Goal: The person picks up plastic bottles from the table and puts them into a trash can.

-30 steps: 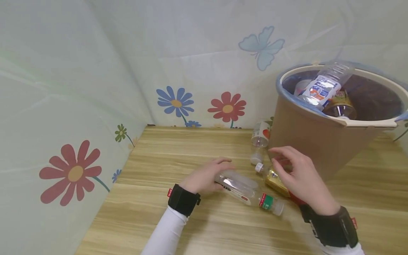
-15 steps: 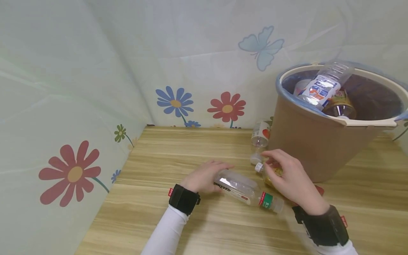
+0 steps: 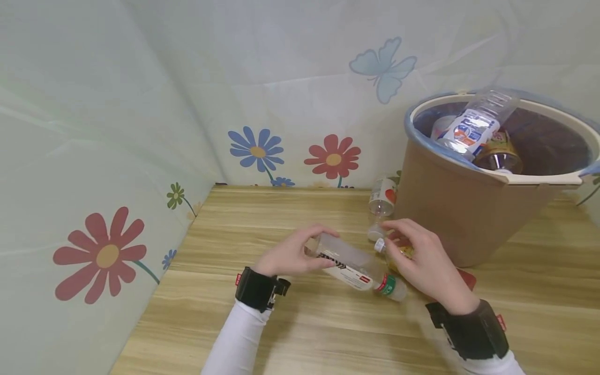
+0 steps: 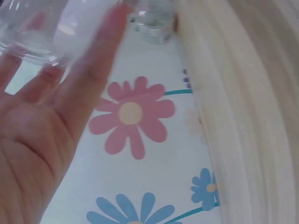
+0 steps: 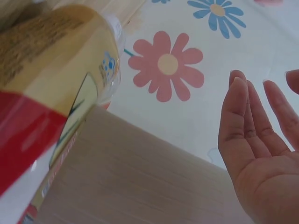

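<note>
My left hand [image 3: 295,255] grips the base end of a clear plastic bottle [image 3: 353,278], thumb on the near side and fingers over the far side. The bottle slants down to the right, its green-and-red banded neck lowest. In the left wrist view, the thumb and fingers of the left hand [image 4: 46,135] border the clear bottle [image 4: 77,23]. My right hand [image 3: 424,260] hovers over a gold-labelled bottle [image 3: 407,252], covering most of it. The right wrist view shows that bottle's gold-and-red label [image 5: 56,60] apart from the right hand [image 5: 257,158], whose fingers are loosely bent around nothing.
Another clear bottle [image 3: 383,195] with a pale label lies against a brown bin [image 3: 445,213] at right. In the bin sit several bottles, a white-labelled one [image 3: 471,130] poking above the rim. A flower-printed sheet [image 3: 281,67] rises behind and left of the wooden table [image 3: 262,208].
My left hand has turned and taken a firmer grip, thumb now on the near side; the clear bottle's neck has shifted slightly left. My right hand has moved a little left over the gold-labelled bottle.
</note>
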Demonstrator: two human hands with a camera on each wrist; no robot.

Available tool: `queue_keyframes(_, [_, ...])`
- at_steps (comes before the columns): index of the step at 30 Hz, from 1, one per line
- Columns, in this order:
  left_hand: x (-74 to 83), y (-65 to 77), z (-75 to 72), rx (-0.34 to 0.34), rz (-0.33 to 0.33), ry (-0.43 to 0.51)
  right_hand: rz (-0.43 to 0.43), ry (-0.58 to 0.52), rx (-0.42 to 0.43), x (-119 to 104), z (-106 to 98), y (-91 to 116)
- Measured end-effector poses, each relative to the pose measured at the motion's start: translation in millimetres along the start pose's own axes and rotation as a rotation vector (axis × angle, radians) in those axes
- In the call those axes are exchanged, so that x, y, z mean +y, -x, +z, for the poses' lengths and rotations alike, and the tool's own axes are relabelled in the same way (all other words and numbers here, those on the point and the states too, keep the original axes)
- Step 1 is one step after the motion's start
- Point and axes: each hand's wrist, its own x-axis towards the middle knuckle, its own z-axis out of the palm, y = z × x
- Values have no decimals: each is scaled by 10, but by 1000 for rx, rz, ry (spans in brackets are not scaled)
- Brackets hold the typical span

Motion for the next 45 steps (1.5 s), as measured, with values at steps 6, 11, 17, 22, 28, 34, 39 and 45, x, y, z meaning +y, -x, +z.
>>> queue_keyframes(6, [92, 22, -61, 83, 93, 120, 27, -128, -53, -26, 27, 2])
queue_keyframes(11, [176, 20, -74, 228, 86, 134, 18, -215, -182, -75, 79, 17])
queue_keyframes(17, [258, 10, -26, 368, -53, 180, -48, -107, -261, -141, 170, 51])
queue_keyframes(22, [319, -1, 29, 398, -101, 188, -108, -40, -249, -164, 256, 67])
queue_keyframes(28, [358, -11, 59, 377, -112, 242, -142, 13, -209, -155, 297, 59])
queue_keyframes(34, [383, -7, 44, 400, -81, 268, -111, -72, -146, -131, 320, 43])
queue_keyframes(39, [385, -22, 50, 468, -47, 225, -112, -123, -11, -66, 326, 25])
queue_keyframes(45, [359, -40, 72, 527, 3, 146, -68, -146, 72, -12, 309, 7])
